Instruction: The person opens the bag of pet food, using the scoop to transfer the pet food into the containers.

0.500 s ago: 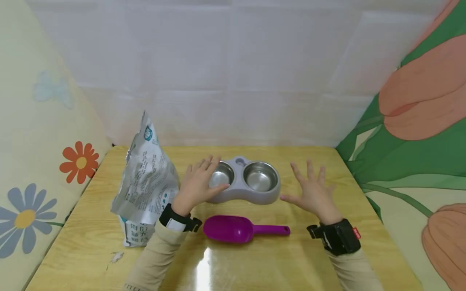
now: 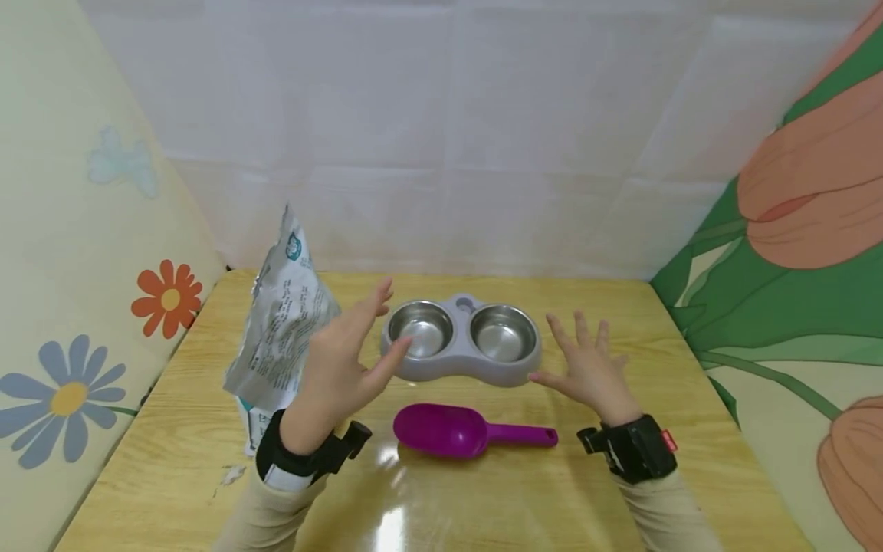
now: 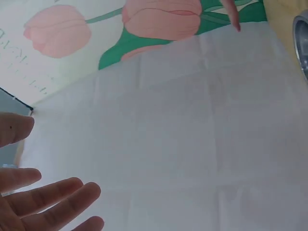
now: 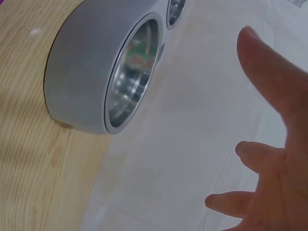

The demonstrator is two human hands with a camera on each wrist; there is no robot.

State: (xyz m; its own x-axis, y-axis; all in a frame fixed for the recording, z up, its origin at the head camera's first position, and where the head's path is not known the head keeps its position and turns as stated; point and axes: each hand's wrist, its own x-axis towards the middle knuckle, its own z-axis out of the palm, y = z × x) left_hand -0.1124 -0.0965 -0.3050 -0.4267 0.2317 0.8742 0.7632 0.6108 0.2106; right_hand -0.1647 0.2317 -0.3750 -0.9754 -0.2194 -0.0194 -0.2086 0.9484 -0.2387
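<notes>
A grey double pet bowl (image 2: pixel 458 360) with two steel dishes stands mid-table; both dishes look bare inside. My left hand (image 2: pixel 345 364) is raised between it and the silver pet food bag (image 2: pixel 279 330), fingers extended and thumb apart, holding nothing. It hides part of the bag, which stands upright with a creased top. Just right of the bowl my right hand (image 2: pixel 593 372) hovers with fingers spread. In the right wrist view the bowl's side (image 4: pixel 82 72) is close to that hand, with a gap between. A purple scoop (image 2: pixel 444 431) lies in front of the bowl, handle pointing right.
The wooden table (image 2: pixel 483 506) meets a white cloth backdrop (image 2: pixel 441 153) behind. Flower-patterned panels (image 2: pixel 69 253) rise at the left and [right panel] also border the table. A pale worn patch (image 2: pixel 233 475) marks the surface at front left.
My left hand has moved left and turned up on its side, off the left dish, which now shows more fully. The right hand stays almost in place. The head view has shifted slightly.
</notes>
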